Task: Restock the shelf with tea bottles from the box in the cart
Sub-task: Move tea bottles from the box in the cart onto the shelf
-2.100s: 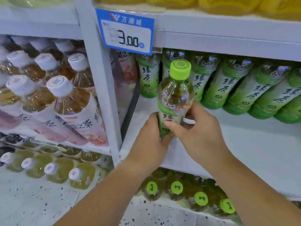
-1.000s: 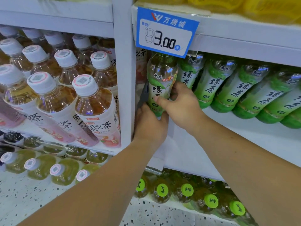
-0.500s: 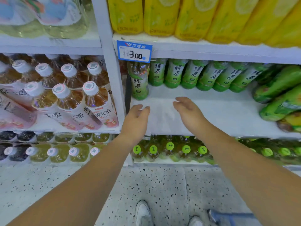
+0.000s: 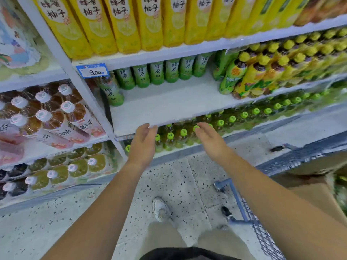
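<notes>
Fingers (image 4: 145,130) of left hand (image 4: 142,146) and right hand (image 4: 212,142) loose, empty, near shelf (image 4: 169,106) edge — open room beside tea bottle (image 4: 113,94).

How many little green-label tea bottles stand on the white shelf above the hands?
7: one green-label tea bottle forward at the left, six in a row at the white shelf's back. More may hide behind.

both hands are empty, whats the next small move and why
Probably turn right and reach into the box in the cart for a bottle. The left hand and right hand hang open and empty at the edge of the shelf, and most of it in front of the green tea bottles is bare.
</notes>
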